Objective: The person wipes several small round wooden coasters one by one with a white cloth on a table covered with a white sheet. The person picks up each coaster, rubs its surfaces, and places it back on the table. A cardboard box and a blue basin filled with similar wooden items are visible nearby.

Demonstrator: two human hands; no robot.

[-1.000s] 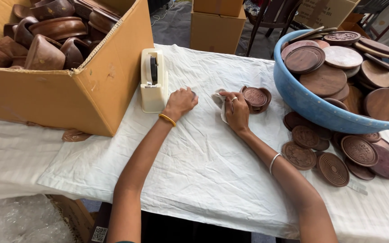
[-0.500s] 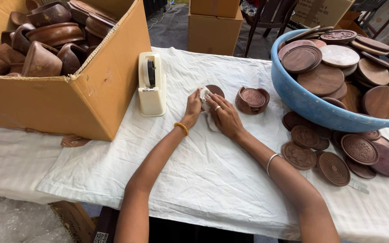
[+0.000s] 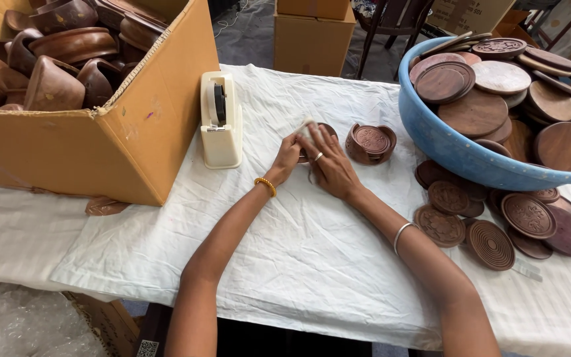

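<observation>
Just right of the cream tape dispenser [image 3: 221, 119], the left hand [image 3: 287, 157] and right hand [image 3: 330, 165] press closed around a round wooden disc [image 3: 325, 129] half-covered in white wrap [image 3: 306, 127] on the cloth-covered surface [image 3: 312, 264]; wrapping appears underway, calling for tape.

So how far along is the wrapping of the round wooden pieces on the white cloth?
Little looks finished: no wrapped pieces show. In hand: the left hand and right hand press pale wrapping around one round brown wooden disc, beside the cream tape dispenser. Left: the small carved wooden holder, the loose carved discs on the white cloth, and the heaped blue plastic basin.
</observation>
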